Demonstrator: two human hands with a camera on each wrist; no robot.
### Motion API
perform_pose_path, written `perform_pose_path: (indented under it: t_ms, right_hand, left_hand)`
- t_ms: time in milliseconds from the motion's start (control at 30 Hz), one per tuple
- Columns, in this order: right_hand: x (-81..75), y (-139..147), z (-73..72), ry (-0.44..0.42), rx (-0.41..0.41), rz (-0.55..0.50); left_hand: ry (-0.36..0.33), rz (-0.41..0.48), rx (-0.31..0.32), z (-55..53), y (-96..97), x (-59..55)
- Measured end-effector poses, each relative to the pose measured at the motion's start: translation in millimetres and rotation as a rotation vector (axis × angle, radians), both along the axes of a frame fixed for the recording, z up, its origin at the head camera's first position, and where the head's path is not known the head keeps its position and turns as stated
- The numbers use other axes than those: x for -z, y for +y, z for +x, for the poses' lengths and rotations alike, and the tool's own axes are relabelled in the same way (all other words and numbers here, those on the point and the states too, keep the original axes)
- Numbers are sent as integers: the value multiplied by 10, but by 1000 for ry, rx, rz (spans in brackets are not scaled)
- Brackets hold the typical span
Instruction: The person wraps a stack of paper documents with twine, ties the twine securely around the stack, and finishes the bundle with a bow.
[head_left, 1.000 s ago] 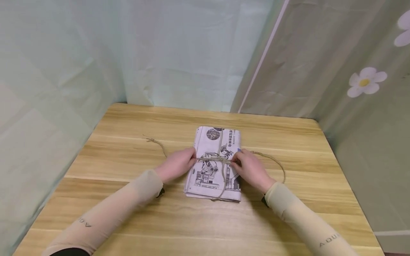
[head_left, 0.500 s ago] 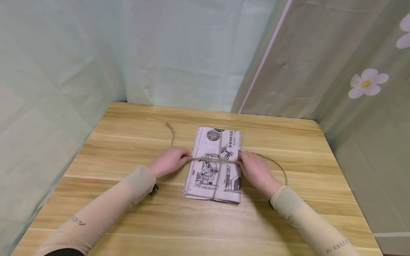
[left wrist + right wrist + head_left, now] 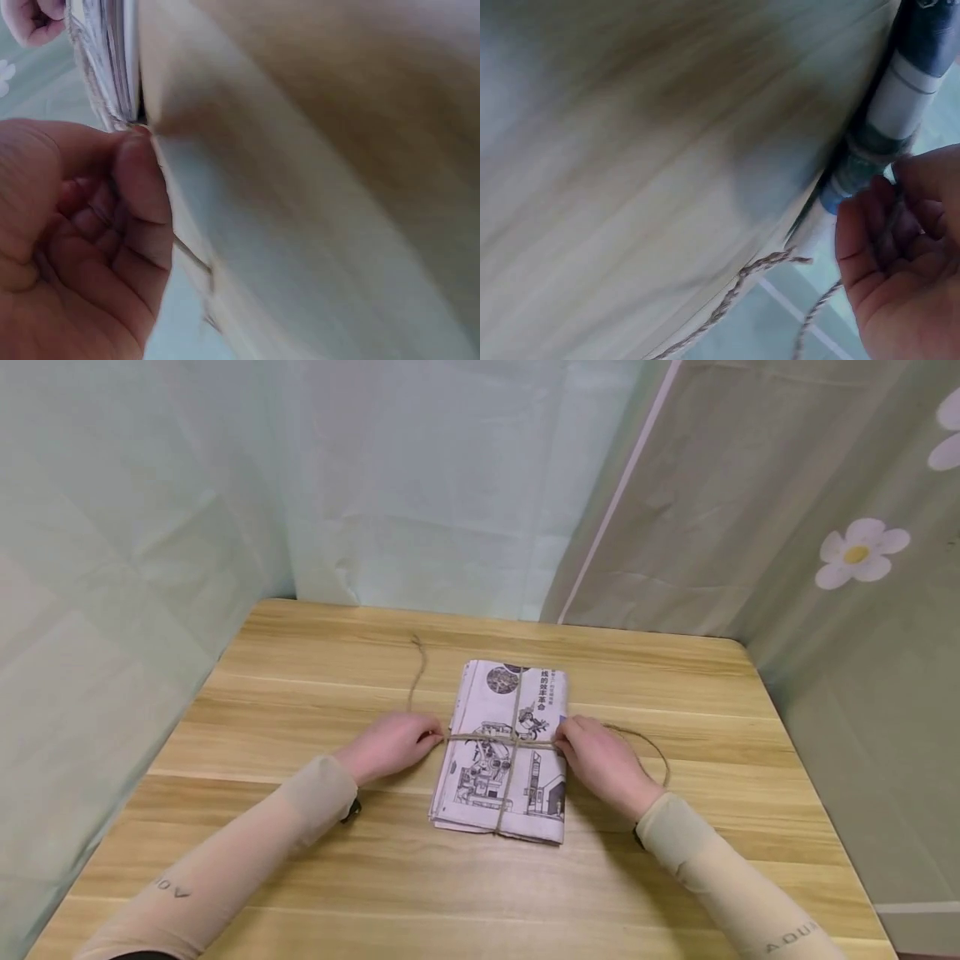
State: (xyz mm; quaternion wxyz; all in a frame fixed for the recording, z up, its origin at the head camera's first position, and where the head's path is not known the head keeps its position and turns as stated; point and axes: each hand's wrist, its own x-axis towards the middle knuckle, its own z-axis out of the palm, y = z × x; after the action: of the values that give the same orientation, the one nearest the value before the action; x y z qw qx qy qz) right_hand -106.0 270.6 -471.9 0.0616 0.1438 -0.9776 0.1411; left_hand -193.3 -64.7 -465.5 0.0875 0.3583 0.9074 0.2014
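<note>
A folded stack of newspapers [image 3: 480, 785] lies on the wooden table, with twine [image 3: 517, 706] running over it lengthwise and crosswise. The strands cross near the middle of the top sheet. At the stack's left edge my left hand [image 3: 390, 745] pinches the crosswise twine between thumb and forefinger; a loose tail extends beyond it toward the back. My right hand [image 3: 603, 760] grips the twine at the right edge, its fingers curled, and another tail loops out behind it. In the right wrist view, the twine tail [image 3: 735, 300] curves over the table edge beside the folded spine.
The wooden table [image 3: 300, 868] extends around the stack on all sides. Pale curtains [image 3: 450, 485] hang behind and at both sides, right up to the table's edges; the right one carries white flowers [image 3: 858, 553].
Both hands have moved apart, the left one farther left, and the crosswise twine is pulled straight. The lengthwise strand has straightened too. The left tail has swung toward the back and right.
</note>
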Motion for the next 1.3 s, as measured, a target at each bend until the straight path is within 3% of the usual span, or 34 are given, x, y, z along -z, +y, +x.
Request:
perform_pose_path:
  t_ms: [167,367,633,900,1067,1300]
  right_hand:
    - [-17,-25,44,3,-26,-62]
    - [-69,-94,74,-38,5,-104]
    - [-109,-128,89,-115,99,-119]
    - [-142,-133,78,-176,173,-270]
    - [-144,-142,62,-153,160,-276]
    - [-42,-67,19,-142,118,-219]
  left_hand:
    - [22,10,55,-2,-61,45]
    - [-37,-5,55,7,-79,66]
    - [-101,39,0,43,-15,91]
    - [-157,124,-56,40,0,46]
    - [-159,139,-70,-7,-26,35]
    - [-257,184,-108,-94,-103,115]
